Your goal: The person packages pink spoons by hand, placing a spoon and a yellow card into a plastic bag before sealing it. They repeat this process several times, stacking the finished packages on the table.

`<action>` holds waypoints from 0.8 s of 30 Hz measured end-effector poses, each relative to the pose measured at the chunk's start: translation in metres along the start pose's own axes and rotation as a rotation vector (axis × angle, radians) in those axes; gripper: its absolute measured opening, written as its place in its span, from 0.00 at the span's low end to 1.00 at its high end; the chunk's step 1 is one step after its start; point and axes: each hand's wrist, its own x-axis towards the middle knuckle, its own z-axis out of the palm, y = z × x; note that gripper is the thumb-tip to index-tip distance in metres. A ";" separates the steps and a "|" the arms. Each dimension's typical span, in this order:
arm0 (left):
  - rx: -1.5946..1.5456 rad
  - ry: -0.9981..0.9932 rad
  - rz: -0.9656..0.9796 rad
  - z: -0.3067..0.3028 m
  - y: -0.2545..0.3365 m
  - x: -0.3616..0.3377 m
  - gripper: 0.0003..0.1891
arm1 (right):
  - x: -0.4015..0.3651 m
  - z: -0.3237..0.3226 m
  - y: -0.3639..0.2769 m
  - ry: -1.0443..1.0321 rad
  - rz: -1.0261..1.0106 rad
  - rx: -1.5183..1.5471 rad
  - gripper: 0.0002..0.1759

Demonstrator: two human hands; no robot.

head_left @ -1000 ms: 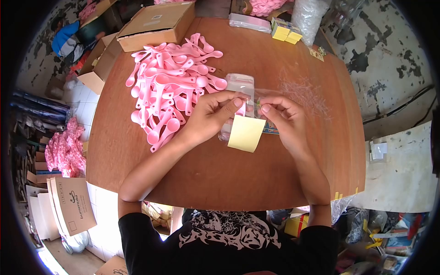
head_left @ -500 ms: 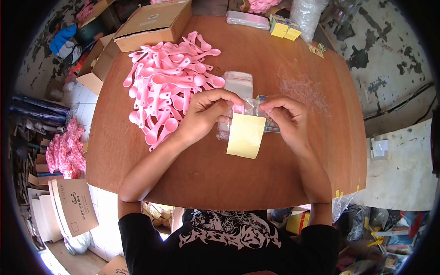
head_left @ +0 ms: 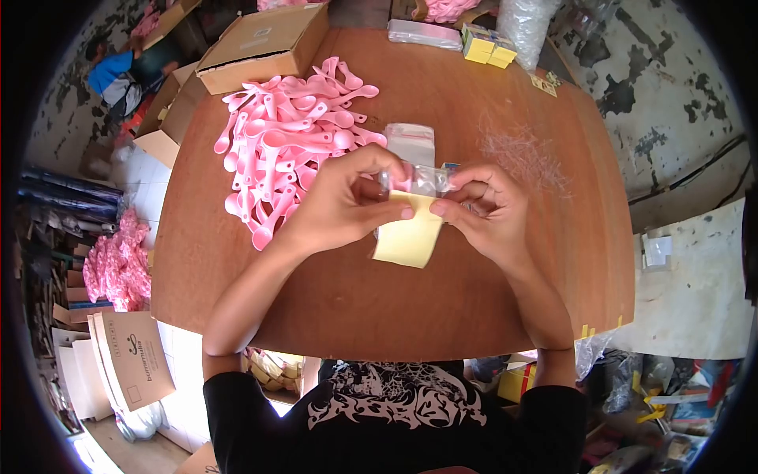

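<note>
Between my two hands is a small clear plastic bag [head_left: 430,181] with a yellow card [head_left: 407,242] hanging at its lower part. Some pink shows through the plastic near my left fingertips. My left hand [head_left: 343,197] pinches the left side, its thumb lying along the card's top and its fingers behind the bag. On the other side, my right hand [head_left: 488,207] grips the bag's right edge, thumb tip at the card's upper corner. Just beyond lies a stack of clear bags [head_left: 410,139], partly hidden by the hands. A large pile of pink measuring spoons [head_left: 272,141] spreads to the left.
Thin clear plastic strips [head_left: 525,154] lie scattered on the wooden table [head_left: 332,308] at right. Along the far side are a cardboard box [head_left: 260,39], a flat plastic pack [head_left: 425,35] and yellow card stacks [head_left: 488,47]. Another person [head_left: 114,79] is at far left.
Both thumbs have come down onto the top of the yellow card, and the bag's upper part is now folded toward it. The card has shifted slightly left and tilted.
</note>
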 end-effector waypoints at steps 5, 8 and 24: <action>0.486 0.497 0.136 -0.038 0.087 -0.108 0.16 | 0.006 -0.008 -0.016 0.039 0.033 0.087 0.20; 1.001 1.087 0.221 -0.113 0.126 -0.257 0.20 | 0.011 -0.018 -0.003 0.052 0.062 0.005 0.15; 1.268 1.451 -0.092 -0.102 0.018 -0.292 0.18 | 0.017 0.014 0.040 -0.610 -0.022 -0.933 0.07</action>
